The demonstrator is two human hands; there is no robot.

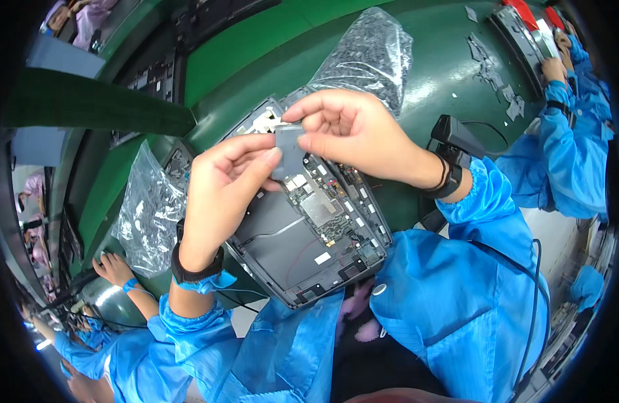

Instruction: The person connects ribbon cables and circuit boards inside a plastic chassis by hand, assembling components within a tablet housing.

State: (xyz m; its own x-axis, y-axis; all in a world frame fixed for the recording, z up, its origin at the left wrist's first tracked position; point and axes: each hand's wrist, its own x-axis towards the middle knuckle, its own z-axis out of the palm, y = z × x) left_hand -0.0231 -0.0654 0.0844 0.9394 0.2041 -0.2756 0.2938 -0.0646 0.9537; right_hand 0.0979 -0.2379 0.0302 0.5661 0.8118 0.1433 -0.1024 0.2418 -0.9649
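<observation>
A small grey flat piece [290, 149], like a thin pad or sheet, is stretched between my two hands. My left hand [222, 178] pinches its left edge between thumb and fingers. With thumb and forefinger, my right hand [353, 131] grips its upper right edge. Below them lies an opened laptop base [269, 248], tilted on the bench and reaching my lap side. Its circuit board [323, 211] with a silver shield shows along the right. White tabs or strips [264, 123] stick up just beyond the grey piece; their kind I cannot make out.
Clear plastic bags of small dark parts lie beyond [366, 57] and to the left [148, 215] on the green bench [430, 80]. Grey scraps [487, 67] are scattered at the far right. A black device [454, 138] stands by my right wrist. Co-workers in blue [558, 148] sit on both sides.
</observation>
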